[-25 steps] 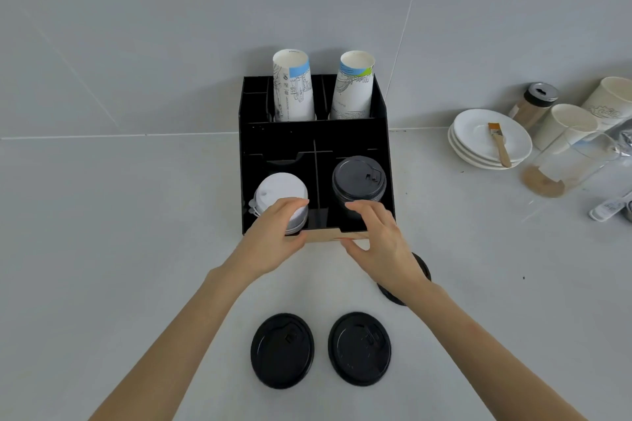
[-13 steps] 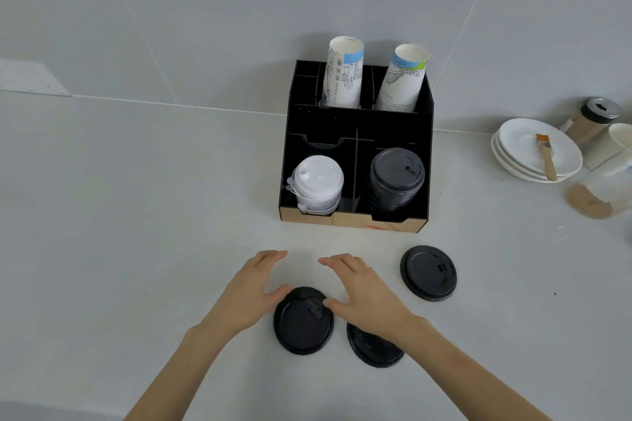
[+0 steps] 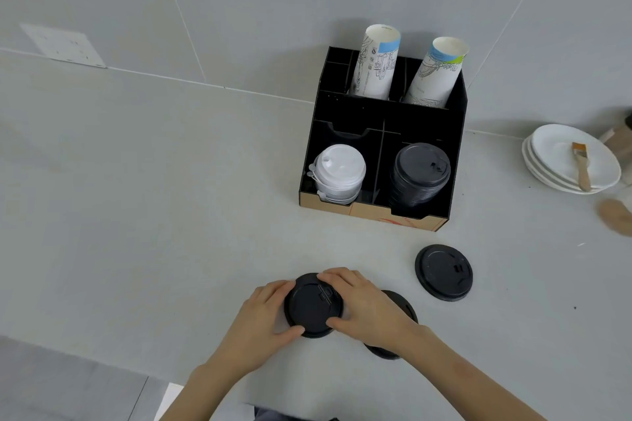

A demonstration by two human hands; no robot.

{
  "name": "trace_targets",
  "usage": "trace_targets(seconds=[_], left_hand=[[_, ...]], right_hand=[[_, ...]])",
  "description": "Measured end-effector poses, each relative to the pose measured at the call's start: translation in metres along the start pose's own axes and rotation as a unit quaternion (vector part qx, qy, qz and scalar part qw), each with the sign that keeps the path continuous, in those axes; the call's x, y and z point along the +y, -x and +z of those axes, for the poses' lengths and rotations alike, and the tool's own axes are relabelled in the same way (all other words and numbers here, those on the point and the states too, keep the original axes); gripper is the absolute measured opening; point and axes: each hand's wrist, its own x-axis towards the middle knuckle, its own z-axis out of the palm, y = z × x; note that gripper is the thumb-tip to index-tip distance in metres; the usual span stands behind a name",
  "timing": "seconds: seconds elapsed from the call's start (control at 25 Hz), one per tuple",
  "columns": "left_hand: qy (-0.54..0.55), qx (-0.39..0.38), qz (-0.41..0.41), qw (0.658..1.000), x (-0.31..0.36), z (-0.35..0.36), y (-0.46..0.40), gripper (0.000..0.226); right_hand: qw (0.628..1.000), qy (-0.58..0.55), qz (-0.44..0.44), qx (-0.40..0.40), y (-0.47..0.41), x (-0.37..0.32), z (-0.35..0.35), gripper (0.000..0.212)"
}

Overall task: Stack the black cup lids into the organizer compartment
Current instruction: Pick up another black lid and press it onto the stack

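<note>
Black lid (image 3: 313, 306) gripped at its rim by left hand (image 3: 261, 316) and right hand (image 3: 367, 308), fingers closed around it, near the organizer's (image 3: 410, 120) front; second lid (image 3: 443, 272) lies closer to it.

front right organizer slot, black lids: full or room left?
Nearly full. The black lid stack already rises above the front wall of the organizer. Whether another lid fits: cannot tell.
</note>
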Motion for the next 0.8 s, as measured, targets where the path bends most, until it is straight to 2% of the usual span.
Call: trace_targets(seconds=[0.16,0.4,0.68,0.8], left_hand=[[-0.038,0.001,0.004,0.999,0.001,0.001,0.0,0.092],[-0.022,0.003,0.002,1.0,0.003,-0.001,-0.004,0.091],[0.047,0.024,0.034,0.998,0.022,-0.021,-0.02,0.082],[0.062,0.049,0.068,0.995,0.039,-0.031,-0.036,0.062]], right_hand=[[1.0,0.002,-0.014,-0.015,0.003,0.0,0.001,0.066],[1.0,-0.008,-0.021,-0.007,0.004,0.002,0.0,0.065],[0.995,-0.067,-0.009,0.074,0.006,0.006,-0.026,0.066],[0.988,-0.085,0.005,0.128,0.011,0.009,-0.045,0.066]])
